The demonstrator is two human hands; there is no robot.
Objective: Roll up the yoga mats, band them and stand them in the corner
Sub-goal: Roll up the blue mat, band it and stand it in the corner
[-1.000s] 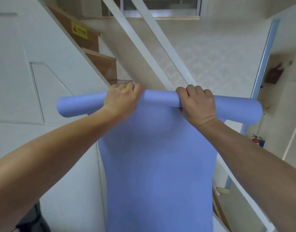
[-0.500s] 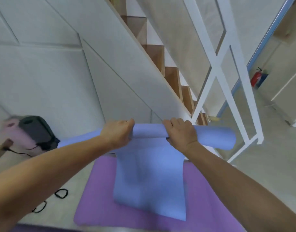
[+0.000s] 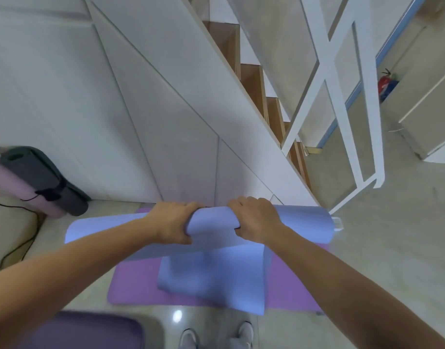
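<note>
Lower now: two hands, one blue mat

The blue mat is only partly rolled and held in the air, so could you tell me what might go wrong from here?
1. The blue mat has a loose tail hanging down to the purple mat; it may roll up skewed, leaving uneven ends.
2. The left hand and right hand grip only the middle, so the unsupported ends could sag or loosen.

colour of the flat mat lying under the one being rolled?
Purple: the flat foam mat on the floor, head view.
</note>
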